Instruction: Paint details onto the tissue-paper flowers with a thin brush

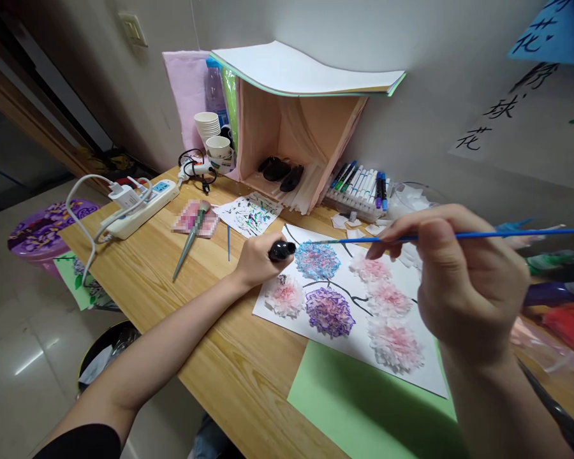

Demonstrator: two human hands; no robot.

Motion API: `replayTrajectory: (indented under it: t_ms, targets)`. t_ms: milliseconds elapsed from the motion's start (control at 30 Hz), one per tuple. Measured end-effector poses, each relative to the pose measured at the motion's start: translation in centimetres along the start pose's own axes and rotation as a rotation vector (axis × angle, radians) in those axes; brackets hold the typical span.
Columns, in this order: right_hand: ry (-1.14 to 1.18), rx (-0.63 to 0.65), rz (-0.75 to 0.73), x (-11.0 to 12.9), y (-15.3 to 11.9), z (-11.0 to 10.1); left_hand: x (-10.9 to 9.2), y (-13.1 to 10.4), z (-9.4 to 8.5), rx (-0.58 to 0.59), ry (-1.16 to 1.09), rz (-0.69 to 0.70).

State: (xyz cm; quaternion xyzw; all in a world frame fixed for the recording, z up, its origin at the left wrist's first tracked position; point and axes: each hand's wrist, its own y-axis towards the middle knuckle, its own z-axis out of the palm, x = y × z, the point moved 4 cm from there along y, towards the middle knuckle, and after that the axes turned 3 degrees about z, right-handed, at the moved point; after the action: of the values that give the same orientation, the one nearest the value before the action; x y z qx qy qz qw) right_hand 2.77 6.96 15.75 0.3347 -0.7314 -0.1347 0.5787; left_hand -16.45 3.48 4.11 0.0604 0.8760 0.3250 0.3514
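Blue paintbrush [488, 234], near-horizontal, pointing left

On the table [220, 370] before you lies a sheet [362, 345], with 6 flowers [330, 312] in view on it. Behind it stands a box [262, 127], cups [207, 127] to its left, markers [361, 183] to its right, papers [306, 71] on top. A power strip [136, 217] lies near your table's left edge.

A black sleeve [83, 443] ends near the left elbow [127, 405]; legwear [213, 438], perhaps blue denim.
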Motion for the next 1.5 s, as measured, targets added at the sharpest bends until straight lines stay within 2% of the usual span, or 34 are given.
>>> replayTrajectory:
  t_ms: [67,100,133,267,367,533,900,1333,1500]
  targets:
    - [0.031,-0.061,0.012,-0.3,0.1,-0.4,0.6,0.3,-0.2,-0.073,-0.017,-0.106]
    - [0.029,-0.051,0.016,-0.6,0.2,-0.5,1.0,0.4,-0.3,-0.114,-0.033,-0.16]
    - [0.006,-0.002,0.026,-1.0,0.2,-0.4,1.5,0.6,-0.4,-0.155,-0.056,-0.214]
    - [-0.141,0.344,0.084,-2.9,-0.3,1.1,3.2,0.8,-0.4,-0.236,-0.153,-0.422]
    - [-0.198,0.462,0.126,-3.7,-0.9,2.2,3.7,0.7,-0.2,-0.233,-0.195,-0.504]
    - [-0.237,0.544,0.184,-4.0,-1.4,3.5,3.4,0.6,0.0,-0.223,-0.217,-0.498]
    - [-0.245,0.614,0.182,-4.7,-2.1,4.4,3.2,0.7,-0.1,-0.228,-0.216,-0.489]
    - [-0.27,0.554,0.16,-4.6,-1.7,4.2,3.3,0.7,0.0,-0.244,-0.207,-0.473]
    - [-0.262,0.587,0.151,-4.5,-1.9,4.4,3.2,0.7,0.0,-0.242,-0.21,-0.479]
